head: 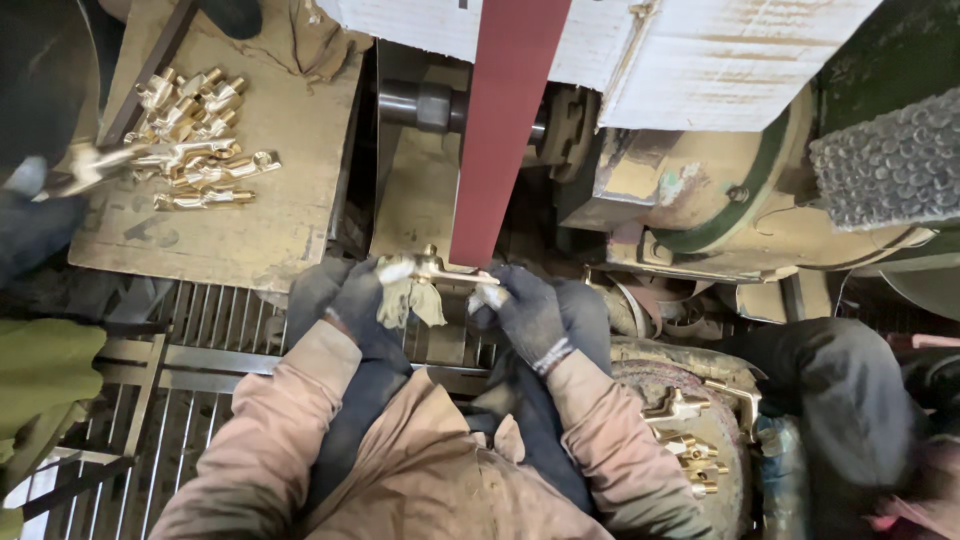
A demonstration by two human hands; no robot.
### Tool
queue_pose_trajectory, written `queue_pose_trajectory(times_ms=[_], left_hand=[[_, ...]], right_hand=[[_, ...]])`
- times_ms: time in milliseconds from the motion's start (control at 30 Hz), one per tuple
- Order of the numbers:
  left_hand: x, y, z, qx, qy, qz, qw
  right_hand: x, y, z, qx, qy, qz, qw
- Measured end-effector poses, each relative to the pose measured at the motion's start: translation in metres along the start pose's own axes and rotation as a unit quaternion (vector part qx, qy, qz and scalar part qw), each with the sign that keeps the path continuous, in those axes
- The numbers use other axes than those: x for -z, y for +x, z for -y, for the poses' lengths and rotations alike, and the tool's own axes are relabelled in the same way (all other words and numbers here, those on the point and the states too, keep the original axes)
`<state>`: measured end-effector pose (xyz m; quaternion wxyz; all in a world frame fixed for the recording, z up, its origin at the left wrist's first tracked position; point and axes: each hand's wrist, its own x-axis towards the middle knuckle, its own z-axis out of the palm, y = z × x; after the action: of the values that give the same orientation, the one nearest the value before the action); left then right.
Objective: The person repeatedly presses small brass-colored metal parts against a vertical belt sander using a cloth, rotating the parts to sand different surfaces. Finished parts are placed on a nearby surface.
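Both my hands wear dark gloves with torn pale fingertips. My left hand (365, 295) and my right hand (525, 310) grip the two ends of a brass fitting (435, 267), holding it level. The fitting touches the lower end of a red abrasive belt (505, 120) that runs down from the top of the view. My knees sit just below the hands.
A pile of brass fittings (195, 135) lies on a worn board (270, 210) at the upper left, where another person's gloved hand (40, 185) holds one. More brass fittings (690, 445) rest at lower right. The belt machine's housing (700, 190) stands right; a metal grate (200, 350) is underfoot.
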<state>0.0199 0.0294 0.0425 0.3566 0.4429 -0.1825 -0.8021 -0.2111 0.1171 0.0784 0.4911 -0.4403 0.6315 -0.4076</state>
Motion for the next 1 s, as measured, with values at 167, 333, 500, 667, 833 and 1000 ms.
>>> queue_pose_trajectory(times_ms=[167, 333, 500, 667, 833, 1000], left_hand=[[0.001, -0.03, 0.005, -0.084, 0.05, 0.113, 0.989], [-0.005, 0.0, 0.008, -0.102, 0.051, 0.087, 0.99], [-0.007, 0.025, 0.007, -0.084, 0.017, 0.04, 0.996], [-0.006, 0.021, 0.007, -0.026, -0.004, 0.0, 1.0], [0.005, -0.023, 0.018, -0.053, -0.024, 0.103, 0.993], [-0.015, -0.091, 0.043, -0.246, 0.131, 0.199, 0.94]], right_hand=[[0.008, -0.016, 0.008, 0.059, 0.037, 0.031, 0.997], [0.004, 0.002, 0.002, 0.022, 0.088, 0.014, 0.996], [-0.001, 0.024, -0.013, 0.027, 0.083, -0.012, 0.996], [0.0, 0.029, -0.017, -0.075, 0.065, 0.003, 0.995], [0.006, -0.017, 0.006, -0.032, 0.27, 0.008, 0.962], [-0.002, -0.095, 0.031, -0.116, 0.412, 0.068, 0.901]])
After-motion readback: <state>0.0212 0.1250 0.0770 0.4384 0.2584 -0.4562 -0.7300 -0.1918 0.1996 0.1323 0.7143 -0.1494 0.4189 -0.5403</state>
